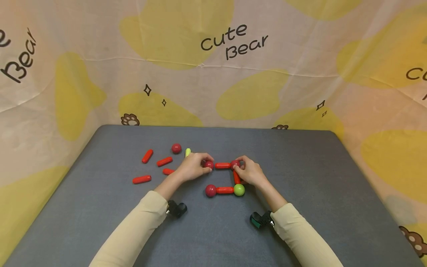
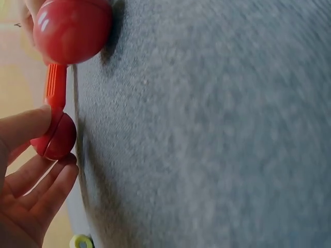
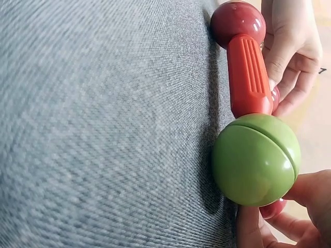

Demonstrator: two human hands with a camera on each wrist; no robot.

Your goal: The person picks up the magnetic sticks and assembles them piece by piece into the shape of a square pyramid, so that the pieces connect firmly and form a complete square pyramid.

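Observation:
My left hand (image 1: pixel 193 165) pinches a dark red ball (image 1: pixel 209 165) between thumb and fingers. That ball is at the left end of a red rod (image 1: pixel 222 165). At the rod's right end, my right hand (image 1: pixel 251 172) grips another red ball (image 1: pixel 235 163). A second red rod (image 1: pixel 236 177) runs from this ball toward a green ball (image 1: pixel 239 190), partly behind the right fingers. From the green ball a third rod (image 1: pixel 225 190) leads left to a red ball (image 1: pixel 211 191). Close up, the right wrist view shows the green ball (image 3: pixel 256 160) joined to its rod (image 3: pixel 250 75).
Loose red rods (image 1: pixel 141 179) lie on the grey table (image 1: pixel 213 230) to the left, several in all. A loose red ball (image 1: pixel 176 148) sits behind them. A yellow-green rod (image 1: pixel 188 152) is partly hidden by my left hand. Another red piece (image 1: pixel 244 182) shows below my right hand.

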